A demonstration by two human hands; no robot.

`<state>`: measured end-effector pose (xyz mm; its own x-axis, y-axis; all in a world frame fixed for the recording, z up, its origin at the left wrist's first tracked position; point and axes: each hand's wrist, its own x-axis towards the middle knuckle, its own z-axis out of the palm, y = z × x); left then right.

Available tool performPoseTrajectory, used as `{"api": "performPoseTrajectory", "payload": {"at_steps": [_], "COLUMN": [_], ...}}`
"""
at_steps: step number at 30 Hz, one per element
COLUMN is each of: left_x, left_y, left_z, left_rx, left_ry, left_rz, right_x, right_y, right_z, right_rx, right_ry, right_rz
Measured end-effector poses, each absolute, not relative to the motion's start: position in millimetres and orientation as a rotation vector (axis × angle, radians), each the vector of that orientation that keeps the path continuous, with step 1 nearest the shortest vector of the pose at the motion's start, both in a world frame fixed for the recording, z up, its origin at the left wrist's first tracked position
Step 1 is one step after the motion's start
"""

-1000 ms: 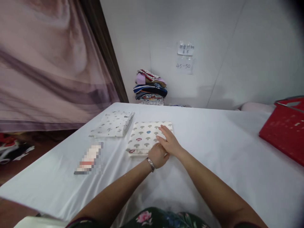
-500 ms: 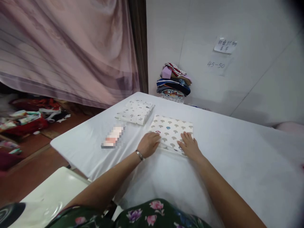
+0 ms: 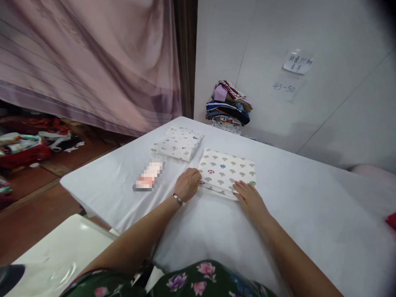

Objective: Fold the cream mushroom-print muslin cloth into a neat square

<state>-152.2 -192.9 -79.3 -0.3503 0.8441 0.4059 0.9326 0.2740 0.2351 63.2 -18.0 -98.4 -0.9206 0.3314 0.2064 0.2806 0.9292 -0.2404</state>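
Observation:
A folded white cloth printed with grey mushrooms, a few of them coloured, lies flat on the white-covered table. At its left front corner, my left hand has its fingers curled closed on the edge. My right hand rests on the front edge near the right corner, fingers stretched out over the fabric. The folded layers show along the front side between my hands. Farther back on the left lies a second folded white cloth with small grey prints.
A blurred-out flat object, apparently a phone, lies left of my left hand. Beyond the far edge rises a stack of folded fabrics by the wall. A pale plastic seat stands at the lower left, and a pink curtain hangs behind.
My left hand has drawn slightly left to the cloth's corner. My right hand has slid toward the front edge, uncovering more of the mushroom print.

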Motion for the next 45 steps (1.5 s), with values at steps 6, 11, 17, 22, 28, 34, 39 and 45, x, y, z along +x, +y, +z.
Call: {"api": "performPoseTrajectory", "payload": {"at_steps": [6,11,17,22,28,34,39,45], "left_x": [-154,-157,-164,-160,-159,-158,-157,-158], "left_y": [-199,-199,-178,-147,-143,-148,-150,-152], "left_z": [-82,-77,-53,-67,-103,-103,-104,-105], "left_rx": [-1.713,-1.687,-1.637,-1.773,-1.815,-1.765,-1.779,-1.797], "left_ry": [-2.405,-2.445,-2.425,-2.317,-2.467,-2.447,-2.427,-2.453], "left_rz": [-0.587,-0.707,-0.988,-0.730,-0.503,-0.549,-0.603,-0.746], "right_x": [72,76,75,66,18,-33,-32,-29], "right_y": [-18,-21,-24,-25,-6,39,63,67], "right_z": [-112,-115,-108,-81,-39,-59,-102,-111], "right_rx": [-0.334,-0.314,-0.374,-0.437,-0.582,-0.784,-1.169,-1.170], "right_ry": [-2.748,-2.733,-2.779,-2.853,-2.659,-2.608,-2.787,-2.801], "right_rz": [0.163,0.147,0.217,0.388,0.577,0.272,0.251,0.238]}}
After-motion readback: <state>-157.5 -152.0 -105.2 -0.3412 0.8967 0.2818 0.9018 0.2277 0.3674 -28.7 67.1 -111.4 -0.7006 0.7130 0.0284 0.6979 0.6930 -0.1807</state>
